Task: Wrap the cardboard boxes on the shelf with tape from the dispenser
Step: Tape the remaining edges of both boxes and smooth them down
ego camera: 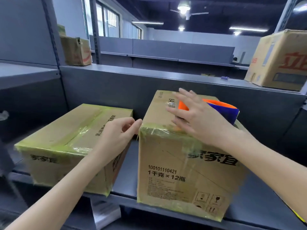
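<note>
Indoors, grey metal shelf [126, 176], ceiling lights [182, 7], left hand [116, 135] pinching tape [150, 129], right hand [199, 120] spread

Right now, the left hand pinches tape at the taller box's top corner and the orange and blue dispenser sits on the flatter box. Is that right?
No. The head view shows the dispenser on top of the taller box, under the right hand, not on the flatter box. The left hand does pinch tape at that corner.

Left box [66, 130] and right box [179, 173] are matt cardboard; their tape [157, 130] is glossy, wrinkled; shelf [126, 181] is smooth matt metal; dispenser [223, 110] looks smooth plastic.
</note>
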Tool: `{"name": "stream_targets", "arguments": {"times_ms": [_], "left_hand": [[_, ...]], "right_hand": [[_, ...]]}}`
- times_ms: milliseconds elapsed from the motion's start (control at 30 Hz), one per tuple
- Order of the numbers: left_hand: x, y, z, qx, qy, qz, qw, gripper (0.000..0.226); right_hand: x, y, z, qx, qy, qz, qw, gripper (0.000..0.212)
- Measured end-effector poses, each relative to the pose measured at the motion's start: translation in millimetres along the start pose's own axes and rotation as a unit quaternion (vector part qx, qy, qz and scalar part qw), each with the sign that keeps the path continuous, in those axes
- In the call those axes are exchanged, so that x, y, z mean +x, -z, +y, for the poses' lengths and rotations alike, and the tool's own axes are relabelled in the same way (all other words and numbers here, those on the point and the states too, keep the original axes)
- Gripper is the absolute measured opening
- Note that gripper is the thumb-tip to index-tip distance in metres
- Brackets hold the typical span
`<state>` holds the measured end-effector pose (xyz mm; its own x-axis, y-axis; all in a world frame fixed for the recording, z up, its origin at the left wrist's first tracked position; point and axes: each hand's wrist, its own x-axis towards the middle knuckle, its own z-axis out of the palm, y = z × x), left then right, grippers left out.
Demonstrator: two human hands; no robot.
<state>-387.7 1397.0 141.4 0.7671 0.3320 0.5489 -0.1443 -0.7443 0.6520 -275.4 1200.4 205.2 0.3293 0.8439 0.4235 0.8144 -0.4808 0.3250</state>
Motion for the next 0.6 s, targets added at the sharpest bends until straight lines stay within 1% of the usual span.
{"name": "stream_targets", "arguments": {"times_ms": [67, 133, 200, 267, 333, 400, 467, 533, 600], "left_hand": [[1.9, -2.1, 1.7, -0.006, 0.002, -0.011, 1.000, 0.050], [3.2, -4.8, 4.0, -0.003, 0.012, -0.004, 1.000, 0.052], [4.6, -7.3, 4.4, -0.003, 0.016, -0.004, 1.000, 0.049], [5.0, -7.1, 1.2, -0.013, 0.011, -0.013, 1.000, 0.039], [3.1, -5.9, -4.0, -0.037, 0.004, -0.026, 0.999, 0.031], [0.5, -7.6, -10.5, -0.044, -0.009, -0.016, 0.999, 0.032], [-1.0, -11.9, -18.5, -0.014, -0.038, 0.023, 0.999, 0.043], [1.1, -16.3, -27.8, 0.037, -0.086, 0.042, 0.995, 0.053], [5.2, -20.9, -37.5, 0.077, -0.134, 0.060, 0.986, 0.047]], "right_hand": [[12.9, -2.9, -10.2, 0.074, 0.011, -0.049, 0.996, 0.044], [21.6, -9.4, -14.9, 0.140, 0.020, -0.108, 0.984, 0.045], [23.2, -14.0, -19.6, 0.190, 0.020, -0.153, 0.970, 0.047], [19.1, -18.3, -22.4, 0.205, 0.020, -0.181, 0.962, 0.050], [14.3, -20.6, -24.3, 0.197, 0.022, -0.184, 0.963, 0.052], [12.6, -21.8, -26.0, 0.175, 0.030, -0.179, 0.968, 0.053], [12.7, -24.3, -27.6, 0.144, 0.038, -0.165, 0.975, 0.054], [12.9, -27.7, -27.8, 0.125, 0.047, -0.141, 0.981, 0.054], [13.2, -31.3, -26.6, 0.121, 0.058, -0.121, 0.984, 0.053]]}}
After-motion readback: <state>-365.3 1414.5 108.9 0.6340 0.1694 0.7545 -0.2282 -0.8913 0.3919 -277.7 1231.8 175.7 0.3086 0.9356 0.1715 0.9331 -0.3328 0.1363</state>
